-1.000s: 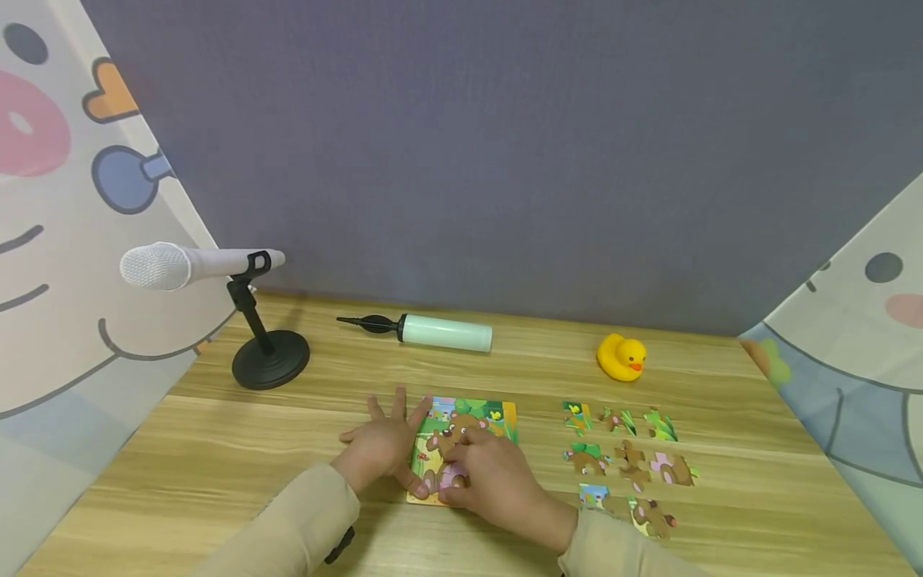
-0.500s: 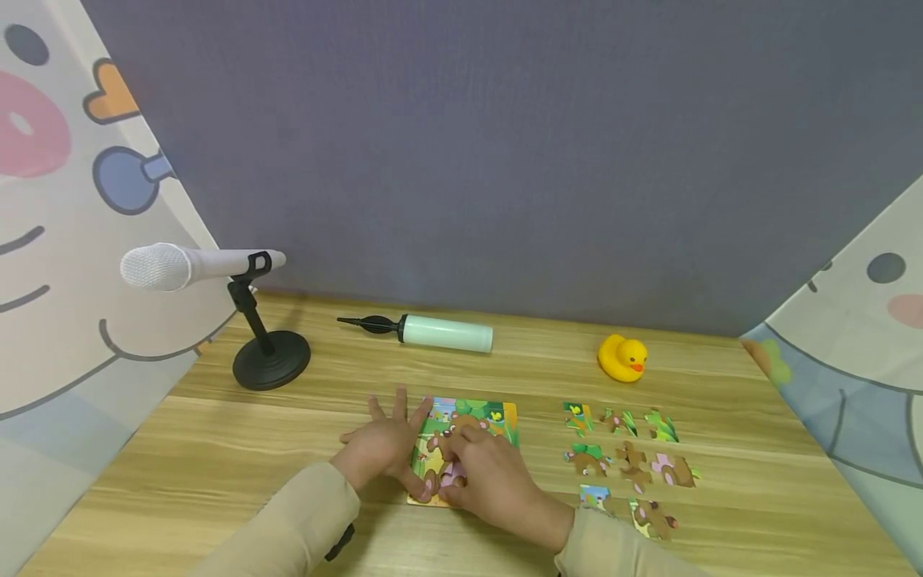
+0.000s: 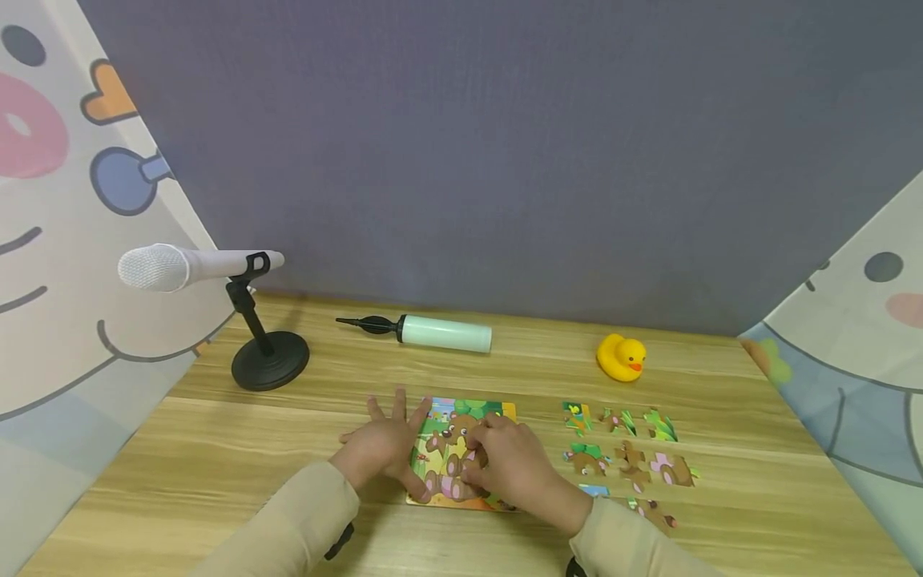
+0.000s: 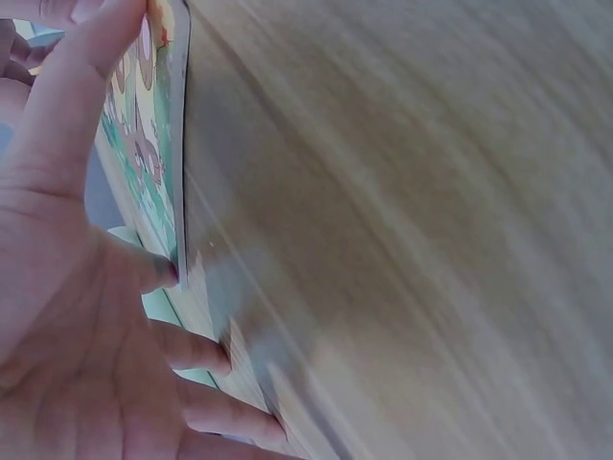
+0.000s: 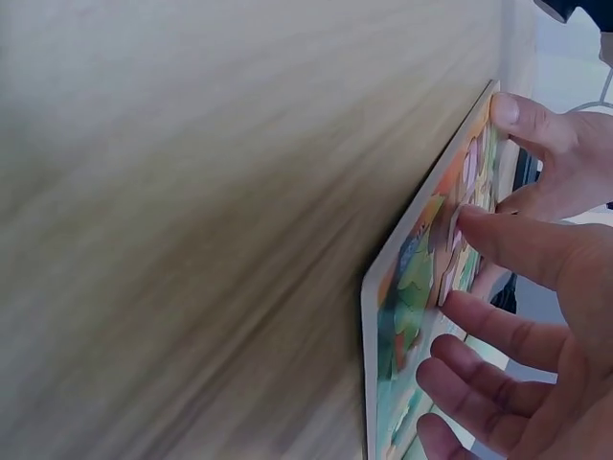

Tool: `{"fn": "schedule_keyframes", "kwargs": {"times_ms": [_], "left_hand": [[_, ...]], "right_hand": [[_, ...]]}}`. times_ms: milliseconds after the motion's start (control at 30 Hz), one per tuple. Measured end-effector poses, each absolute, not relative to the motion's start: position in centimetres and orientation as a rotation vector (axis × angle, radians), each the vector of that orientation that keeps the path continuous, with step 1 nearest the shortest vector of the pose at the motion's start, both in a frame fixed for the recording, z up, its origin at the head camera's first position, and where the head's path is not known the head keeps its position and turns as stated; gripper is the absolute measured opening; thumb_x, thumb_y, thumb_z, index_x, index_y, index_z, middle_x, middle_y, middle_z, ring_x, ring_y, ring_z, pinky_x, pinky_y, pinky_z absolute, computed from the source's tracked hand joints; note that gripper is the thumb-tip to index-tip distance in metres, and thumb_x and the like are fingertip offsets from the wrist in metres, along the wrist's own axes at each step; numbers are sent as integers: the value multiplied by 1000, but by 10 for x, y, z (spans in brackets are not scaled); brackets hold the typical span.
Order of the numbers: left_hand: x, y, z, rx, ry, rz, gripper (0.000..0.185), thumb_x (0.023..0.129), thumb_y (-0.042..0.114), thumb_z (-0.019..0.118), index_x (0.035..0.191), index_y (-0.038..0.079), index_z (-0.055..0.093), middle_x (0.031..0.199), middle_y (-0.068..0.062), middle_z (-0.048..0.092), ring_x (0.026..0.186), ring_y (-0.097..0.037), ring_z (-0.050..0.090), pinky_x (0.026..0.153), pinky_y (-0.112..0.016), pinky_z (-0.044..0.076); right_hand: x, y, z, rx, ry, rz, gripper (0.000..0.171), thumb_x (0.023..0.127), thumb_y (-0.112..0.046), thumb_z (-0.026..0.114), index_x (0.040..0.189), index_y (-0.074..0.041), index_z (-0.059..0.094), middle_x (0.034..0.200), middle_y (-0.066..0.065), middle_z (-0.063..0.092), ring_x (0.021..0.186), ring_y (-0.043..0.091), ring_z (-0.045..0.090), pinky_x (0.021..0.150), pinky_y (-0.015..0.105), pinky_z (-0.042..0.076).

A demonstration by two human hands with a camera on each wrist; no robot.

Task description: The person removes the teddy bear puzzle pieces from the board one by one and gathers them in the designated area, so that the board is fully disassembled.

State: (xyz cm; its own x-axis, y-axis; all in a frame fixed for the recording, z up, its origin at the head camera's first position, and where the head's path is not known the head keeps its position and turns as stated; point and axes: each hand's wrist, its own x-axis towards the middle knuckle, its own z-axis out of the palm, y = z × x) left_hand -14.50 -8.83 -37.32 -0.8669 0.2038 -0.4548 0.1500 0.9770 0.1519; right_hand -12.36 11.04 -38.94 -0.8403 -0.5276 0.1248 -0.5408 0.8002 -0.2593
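A bear picture puzzle in its flat tray (image 3: 509, 410) lies on the table; its edge (image 4: 180, 115) shows in the left wrist view. My left hand (image 3: 385, 447) has its fingers spread, with the thumb and index finger on the tray's left side and the other fingers on the table. Over the puzzle's right half, my right hand (image 3: 515, 465) pinches a puzzle piece (image 5: 447, 278) between thumb and index finger, close over the picture. The right hand covers part of the picture in the head view. Its remaining fingers (image 5: 469, 383) are loosely bent.
Several loose puzzle pieces (image 3: 586, 458) lie in rows to the right of the tray. A yellow rubber duck (image 3: 621, 357) sits behind them. Towards the back lies a pale green balloon pump (image 3: 445, 333). A white microphone (image 3: 202, 265) on a black stand (image 3: 270, 361) is at the left.
My right hand has shifted to the right over the puzzle, uncovering more of the bear's middle and the tray's lower right. The left hand stays where it was.
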Motion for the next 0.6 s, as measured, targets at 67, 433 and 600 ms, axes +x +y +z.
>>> {"fn": "schedule_keyframes", "kwargs": {"times_ms": [67, 433, 600], "left_hand": [[-145, -88, -373, 253, 2638, 146, 139, 56, 58, 94, 164, 16, 17, 164, -31, 10, 141, -68, 13, 76, -84, 43], [-142, -89, -373, 258, 2646, 177, 142, 53, 58, 94, 164, 16, 17, 164, -32, 7, 140, -69, 11, 77, -85, 41], [-141, -90, -374, 241, 2652, 190, 142, 52, 57, 95, 164, 16, 17, 165, -31, 6, 141, -68, 10, 79, -86, 39]], "right_hand": [[-124, 111, -389, 879, -2942, 450, 30, 76, -29, 91, 91, -11, 75, 87, -4, 63, 73, 9, 57, 66, 32, 53], [-125, 114, -386, 916, -2969, 470, 41, 69, -35, 95, 95, -10, 76, 86, -5, 61, 73, 8, 59, 64, 28, 49], [-126, 115, -388, 915, -2961, 487, 43, 67, -35, 96, 95, -11, 75, 88, -5, 61, 74, 8, 60, 64, 28, 49]]}}
